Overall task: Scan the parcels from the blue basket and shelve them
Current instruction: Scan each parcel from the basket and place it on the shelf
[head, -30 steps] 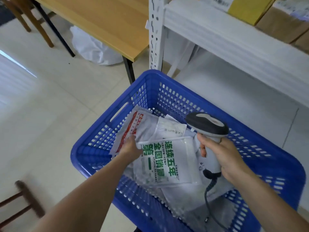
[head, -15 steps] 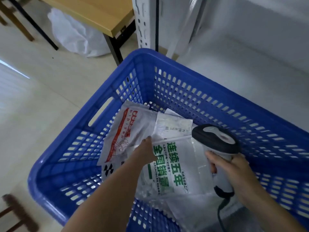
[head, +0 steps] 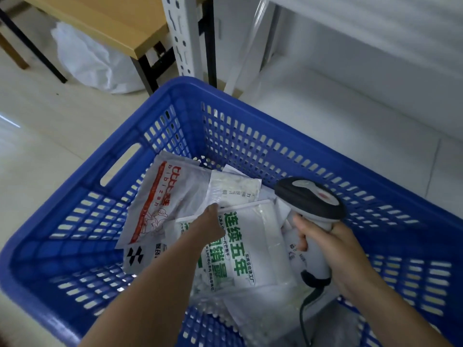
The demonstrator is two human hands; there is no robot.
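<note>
Our right hand point(head: 333, 249) wraps the grip of the one black-and-grey handheld scanner point(head: 310, 201), aimed down into the single blue slatted plastic basket point(head: 175, 96), likely to read labels there. Our left hand point(head: 208, 221) lies on the white green-lettered plastic parcel point(head: 240, 246) mid-basket. Its fingers are hidden, so we cannot tell its grip. We count at least four parcels.

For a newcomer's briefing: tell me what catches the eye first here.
The big blue basket fills the middle of the view, beside a white shelf. Inside, a parcel with bold green lettering lies on top of the pile, the left hand at its edge. The right hand grips a barcode scanner just right of it.
</note>
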